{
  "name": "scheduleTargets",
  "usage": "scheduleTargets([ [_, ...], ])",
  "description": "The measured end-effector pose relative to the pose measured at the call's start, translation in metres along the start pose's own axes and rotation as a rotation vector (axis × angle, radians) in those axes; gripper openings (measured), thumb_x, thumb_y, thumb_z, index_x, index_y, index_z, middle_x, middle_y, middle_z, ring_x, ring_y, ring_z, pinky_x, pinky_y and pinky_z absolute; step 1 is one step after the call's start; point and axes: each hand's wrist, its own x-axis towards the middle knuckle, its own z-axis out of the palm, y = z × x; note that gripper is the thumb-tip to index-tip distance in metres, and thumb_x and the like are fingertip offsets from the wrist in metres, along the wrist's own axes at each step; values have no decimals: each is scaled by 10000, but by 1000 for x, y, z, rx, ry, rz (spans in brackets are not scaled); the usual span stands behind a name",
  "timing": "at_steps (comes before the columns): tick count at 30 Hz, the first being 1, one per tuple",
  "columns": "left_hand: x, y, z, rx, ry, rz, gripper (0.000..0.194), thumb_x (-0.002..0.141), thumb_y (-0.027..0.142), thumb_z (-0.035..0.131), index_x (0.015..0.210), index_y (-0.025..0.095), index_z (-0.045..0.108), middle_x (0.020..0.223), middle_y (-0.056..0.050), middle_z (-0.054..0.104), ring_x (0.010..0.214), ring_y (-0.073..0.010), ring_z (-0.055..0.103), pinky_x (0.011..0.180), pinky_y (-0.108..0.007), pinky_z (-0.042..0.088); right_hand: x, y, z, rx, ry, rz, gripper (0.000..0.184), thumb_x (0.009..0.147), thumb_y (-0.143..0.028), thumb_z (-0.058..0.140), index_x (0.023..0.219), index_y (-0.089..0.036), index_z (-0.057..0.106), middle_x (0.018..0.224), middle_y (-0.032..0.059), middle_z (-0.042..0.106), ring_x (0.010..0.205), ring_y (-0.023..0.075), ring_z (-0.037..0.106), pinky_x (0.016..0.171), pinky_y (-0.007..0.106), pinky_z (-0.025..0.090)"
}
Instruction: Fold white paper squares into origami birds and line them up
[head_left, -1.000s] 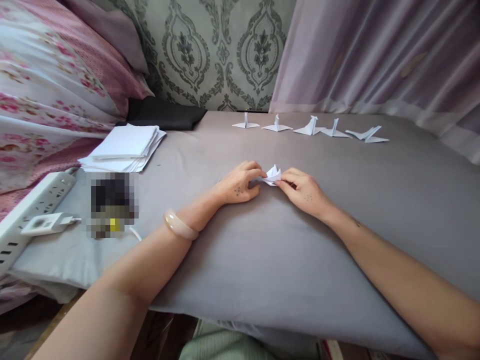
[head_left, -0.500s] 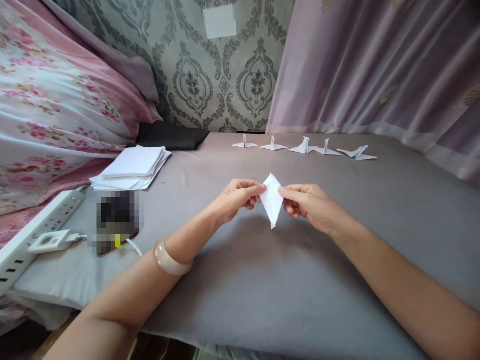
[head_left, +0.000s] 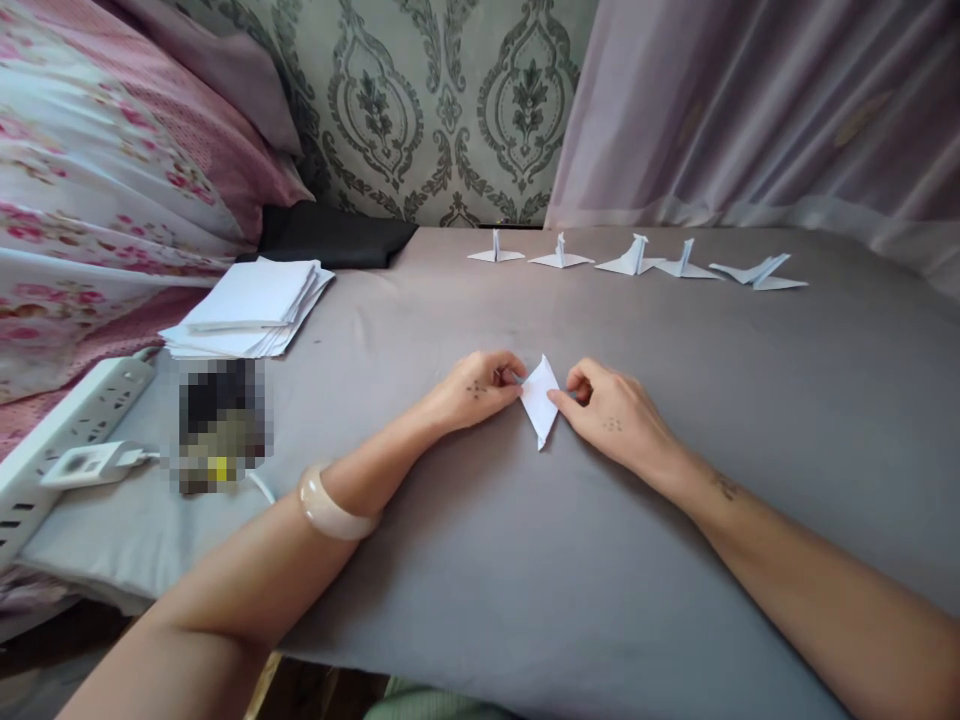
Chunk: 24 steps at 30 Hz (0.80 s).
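Note:
A small white paper folded into a diamond (head_left: 540, 402) is between my two hands, low over or on the grey sheet; which of these I cannot tell. My left hand (head_left: 484, 388) pinches its left corner, thumb in front and fingers curled behind. At the right corner, the thumb of my right hand (head_left: 615, 405) presses the edge while the index finger bends above. Beyond them stands a row of several folded paper cranes (head_left: 561, 258) with spread wings.
A stack of white paper sheets (head_left: 251, 295) lies at the left, before a black folded item (head_left: 337, 235). Nearer are a blurred-out dark object (head_left: 221, 420), a white charger (head_left: 90, 464) and a power strip (head_left: 75, 430). Curtains (head_left: 712, 110) and patterned wall stand behind.
Both hands have lowered the folded paper toward the sheet, and the right hand has turned so its back shows more. The view has tilted downward.

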Motion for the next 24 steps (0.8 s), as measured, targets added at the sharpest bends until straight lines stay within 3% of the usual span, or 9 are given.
scheduleTargets([
  [5,-2,-1,-6,100,-97,143,251,729,120,565,927,181,707,943,-51,621,745,-130,571,672,-247,455,-10,4,3,4,-28,-156,223,867,-231,492,942,-237,702,906,41,655,606,128,539,618,292,411],
  [10,0,-3,-8,90,-115,122,192,769,187,629,945,169,706,924,-52,632,743,-134,572,685,-258,455,-10,1,0,-9,-60,-121,263,807,-194,530,1005,-221,702,930,40,656,654,144,565,633,300,433],
  [16,4,-8,-12,4,-165,99,206,806,296,678,961,170,727,935,-59,648,751,-131,569,655,-240,432,-7,5,-2,26,-108,-122,263,804,-278,576,1024,-232,714,856,19,638,622,126,543,600,291,428],
  [20,4,-7,-12,23,-161,97,243,849,356,624,943,167,744,912,-61,650,734,-129,562,635,-238,418,-4,7,-6,93,-134,-102,224,826,-353,590,950,-244,740,800,18,643,573,118,519,559,286,414],
  [24,3,-4,-13,46,-166,93,218,835,214,560,939,164,746,928,-57,664,687,-116,552,620,-238,421,0,6,-9,150,-171,-67,217,852,-354,557,880,-271,756,794,10,672,573,126,529,541,288,401],
])
